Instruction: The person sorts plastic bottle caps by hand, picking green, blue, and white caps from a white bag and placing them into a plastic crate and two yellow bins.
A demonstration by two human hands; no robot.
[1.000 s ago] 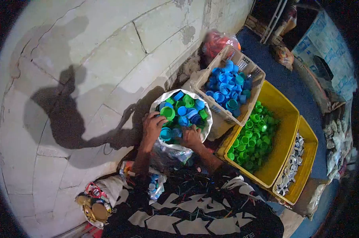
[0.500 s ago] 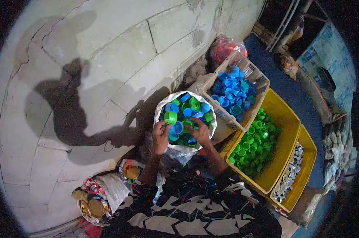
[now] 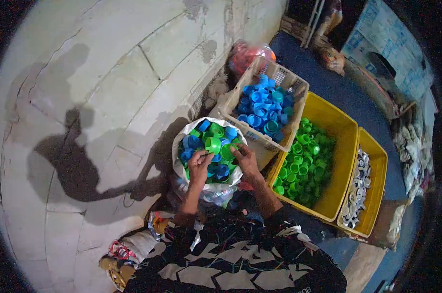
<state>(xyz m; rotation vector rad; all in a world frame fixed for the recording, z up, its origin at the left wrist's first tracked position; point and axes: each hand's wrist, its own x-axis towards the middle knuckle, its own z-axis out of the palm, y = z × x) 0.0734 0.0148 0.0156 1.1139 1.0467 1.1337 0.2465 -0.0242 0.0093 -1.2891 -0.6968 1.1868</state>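
A white sack (image 3: 178,168) full of blue and green plastic caps stands open in front of me. My left hand (image 3: 199,165) is closed on a light green cap (image 3: 212,145) above the sack's mouth. Across from it, my right hand (image 3: 245,160) has its fingers closed on the edge of another green cap (image 3: 228,152). Loose blue caps (image 3: 222,170) lie below and between both hands. The fingertips behind the caps are partly hidden.
To the right are a pale crate (image 3: 302,93) of blue caps, a yellow bin (image 3: 347,119) of green caps and a smaller yellow bin (image 3: 379,168) of whitish pieces. A cracked wall (image 3: 108,93) rises at left. Another sack (image 3: 138,244) sits lower left.
The view has shifted, so the bins appear further left. My right hand has come up from among the caps onto a green cap. My left hand still holds its green cap.
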